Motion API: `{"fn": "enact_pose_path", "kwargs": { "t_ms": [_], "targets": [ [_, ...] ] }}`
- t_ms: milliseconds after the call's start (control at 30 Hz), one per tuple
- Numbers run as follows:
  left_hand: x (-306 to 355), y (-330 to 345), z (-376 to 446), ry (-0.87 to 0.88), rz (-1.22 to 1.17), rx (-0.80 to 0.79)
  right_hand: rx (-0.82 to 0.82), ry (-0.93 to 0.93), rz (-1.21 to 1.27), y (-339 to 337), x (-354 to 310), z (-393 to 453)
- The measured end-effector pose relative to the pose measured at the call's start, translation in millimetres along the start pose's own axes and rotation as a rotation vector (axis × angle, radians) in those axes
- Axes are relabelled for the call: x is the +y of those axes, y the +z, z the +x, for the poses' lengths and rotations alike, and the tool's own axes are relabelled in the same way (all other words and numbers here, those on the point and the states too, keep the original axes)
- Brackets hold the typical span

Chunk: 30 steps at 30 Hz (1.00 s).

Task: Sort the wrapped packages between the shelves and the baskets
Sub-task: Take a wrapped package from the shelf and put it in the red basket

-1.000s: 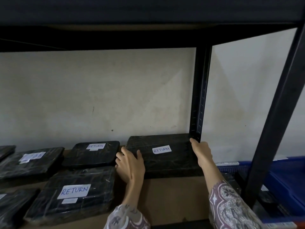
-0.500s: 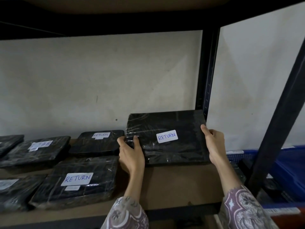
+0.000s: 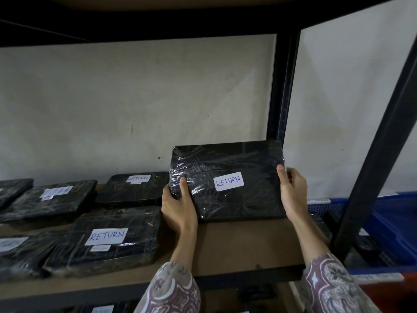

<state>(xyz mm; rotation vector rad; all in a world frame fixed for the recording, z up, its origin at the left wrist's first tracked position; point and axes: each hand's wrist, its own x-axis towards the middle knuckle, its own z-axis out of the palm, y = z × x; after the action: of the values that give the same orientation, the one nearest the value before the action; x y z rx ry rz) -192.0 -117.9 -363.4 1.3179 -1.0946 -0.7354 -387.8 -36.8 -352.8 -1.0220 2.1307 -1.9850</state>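
Note:
A black plastic-wrapped package [image 3: 234, 199] with a white "RETURN" label is tilted up off the brown shelf board [image 3: 243, 245], its top face turned toward me. My left hand [image 3: 178, 206] grips its left edge, thumb on the top face. My right hand [image 3: 293, 190] grips its right edge, thumb over the top corner. Several more wrapped packages lie flat on the shelf to the left, among them a labelled one at the front [image 3: 106, 238] and one behind it [image 3: 133, 187].
A black shelf post [image 3: 282, 86] stands just behind the held package, and a slanted black post [image 3: 381, 141] is on the right. Blue baskets [image 3: 392, 222] sit beyond the shelf at the right. A lower shelf holds more packages [image 3: 101, 309].
The package lay flat at the back right of the shelf with my hands at its sides. Both hands took hold and lifted it, tilting its labelled face toward me.

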Motion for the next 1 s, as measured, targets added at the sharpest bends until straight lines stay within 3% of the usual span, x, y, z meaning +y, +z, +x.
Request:
{"fn": "enact_pose_path", "kwargs": {
  "t_ms": [167, 400, 700, 867, 1000],
  "targets": [
    [0.1, 0.5, 3.1, 0.024, 0.121, -0.049, -0.11, -0.085, -0.217, 0.1, 9.0, 0.3],
    [-7.9, 5.0, 14.2, 0.065, 0.348, -0.125, -0.261, 0.137, -0.31, 9.8, 14.0, 19.3],
    [-9.0, 4.7, 16.4, 0.036, 0.307, -0.198, -0.318, 0.2, -0.442, 14.8, 16.7, 26.9],
    [-0.4, -8.6, 9.3, 0.065, 0.262, -0.306, -0.205, -0.03, -0.588, 17.7, -7.5, 9.3],
    [16.6, -36.2, -9.7, 0.197, 0.181, -0.363, -0.166, -0.122, -0.281, 32.5, -32.6, -33.2]
  ]
}}
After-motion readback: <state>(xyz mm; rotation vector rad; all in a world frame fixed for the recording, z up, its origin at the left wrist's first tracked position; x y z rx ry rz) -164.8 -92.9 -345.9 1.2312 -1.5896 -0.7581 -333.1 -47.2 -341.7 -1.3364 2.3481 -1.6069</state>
